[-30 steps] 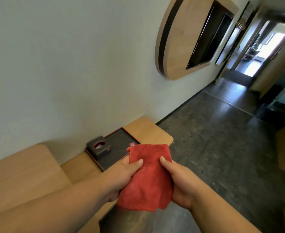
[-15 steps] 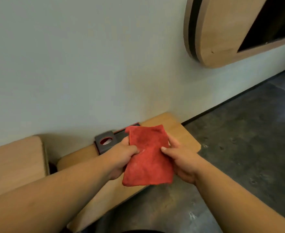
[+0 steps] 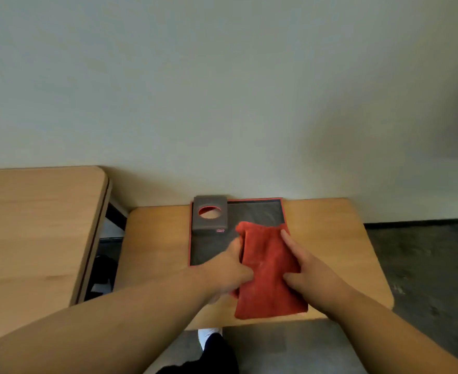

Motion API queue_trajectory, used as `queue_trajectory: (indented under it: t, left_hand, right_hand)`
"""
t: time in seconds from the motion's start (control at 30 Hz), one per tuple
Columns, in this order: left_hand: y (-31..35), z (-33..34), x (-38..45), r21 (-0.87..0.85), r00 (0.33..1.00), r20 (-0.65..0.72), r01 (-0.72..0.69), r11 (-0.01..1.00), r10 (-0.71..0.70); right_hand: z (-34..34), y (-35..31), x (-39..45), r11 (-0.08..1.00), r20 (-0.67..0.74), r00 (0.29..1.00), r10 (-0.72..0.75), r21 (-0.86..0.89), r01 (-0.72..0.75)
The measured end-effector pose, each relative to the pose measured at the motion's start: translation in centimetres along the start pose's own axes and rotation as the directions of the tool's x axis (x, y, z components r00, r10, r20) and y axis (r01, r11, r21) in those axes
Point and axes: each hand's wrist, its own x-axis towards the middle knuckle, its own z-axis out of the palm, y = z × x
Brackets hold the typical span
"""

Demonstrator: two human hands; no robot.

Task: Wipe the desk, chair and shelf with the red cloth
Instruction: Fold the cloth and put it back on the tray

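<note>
Wiping looks barely begun, by my judgement: the red cloth (image 3: pixel 269 271) is folded into a pad and held just over the low wooden bench (image 3: pixel 338 247) against the wall, and I cannot tell whether it is pressed to the surface yet. The left hand (image 3: pixel 229 273) has its grip closed on the cloth's left edge, thumb on top, while the right hand (image 3: pixel 312 279) lies along the right edge with fingers spread, pinching it with the thumb. The cloth's far end overlaps a dark tray (image 3: pixel 209 252) with a red rim, where a grey tissue box (image 3: pixel 210 214) sits at the far left corner. A taller wooden top (image 3: pixel 33 225) stands to the left; no chair shows. So everything named seems left to do. Compared with half a second ago, the view has swung down to face the bench squarely, and the hands have dropped lower and further over the tray, with the round wall panel gone from sight.
</note>
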Motion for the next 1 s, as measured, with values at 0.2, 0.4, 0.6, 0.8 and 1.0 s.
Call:
queue_trajectory:
  t: [0.2, 0.4, 0.6, 0.8, 1.0]
  left_hand:
    - [-0.7, -1.2, 12.6, -0.153, 0.993, -0.074, -0.101, 0.983, 0.091]
    - [-5.6, -3.0, 28.1, 0.054, 0.966, -0.249, -0.052, 0.997, 0.064]
    - [-9.6, -3.2, 37.9, 0.081, 0.939, -0.343, -0.005, 0.997, 0.033]
    - [-10.6, -2.7, 39.8, 0.443, 0.915, -0.402, 0.221, 0.869, -0.028]
    - [-5.8, -2.9, 34.7, 0.612, 0.969, -0.207, 0.02, 0.791, 0.135]
  right_hand:
    - [-1.9, 3.4, 12.7, 0.972, -0.007, 1.0, -0.01, -0.236, 0.008]
    - [-0.7, 10.7, 26.4, 0.933, -0.006, 1.0, -0.014, -0.361, 0.011]
    - [-1.0, 17.3, 36.0, 0.882, 0.026, 0.998, 0.06, -0.469, -0.04]
    - [-1.5, 20.5, 38.3, 0.756, 0.041, 0.998, 0.056, -0.655, -0.015]
    - [-3.3, 15.1, 34.2, 0.824, -0.044, 0.999, -0.016, -0.567, -0.012]
